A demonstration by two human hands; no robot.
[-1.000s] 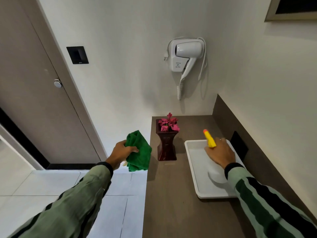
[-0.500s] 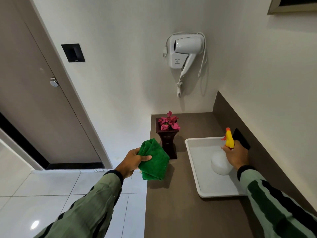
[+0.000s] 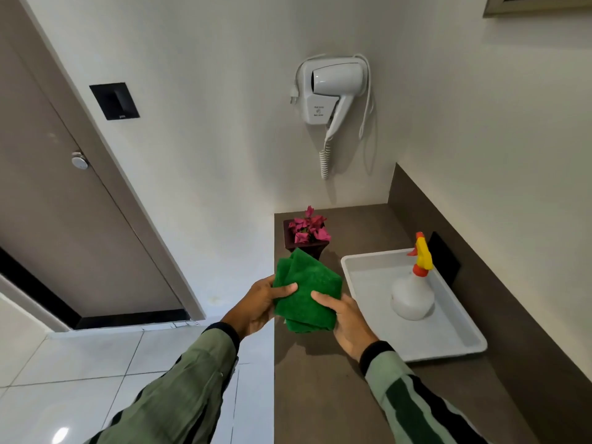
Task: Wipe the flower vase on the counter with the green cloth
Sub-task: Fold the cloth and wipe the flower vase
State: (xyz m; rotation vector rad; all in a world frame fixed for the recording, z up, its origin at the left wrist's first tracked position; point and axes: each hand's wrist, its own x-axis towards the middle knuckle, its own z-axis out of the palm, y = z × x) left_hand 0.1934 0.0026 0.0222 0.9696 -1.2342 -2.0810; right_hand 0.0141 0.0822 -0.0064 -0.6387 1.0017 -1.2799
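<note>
A folded green cloth is held between both hands above the counter's left edge. My left hand grips its left side and my right hand grips its right side. Just behind the cloth stands a dark red vase with pink flowers, near the back left corner of the brown counter. The cloth hides the vase's lower body.
A white tray lies on the counter to the right, holding a clear spray bottle with a yellow and orange nozzle. A white hair dryer hangs on the wall above. A door and tiled floor are at left.
My right hand let go of the spray bottle, which now stands in the tray, and moved left to take the cloth. My left hand brought the cloth in front of the vase.
</note>
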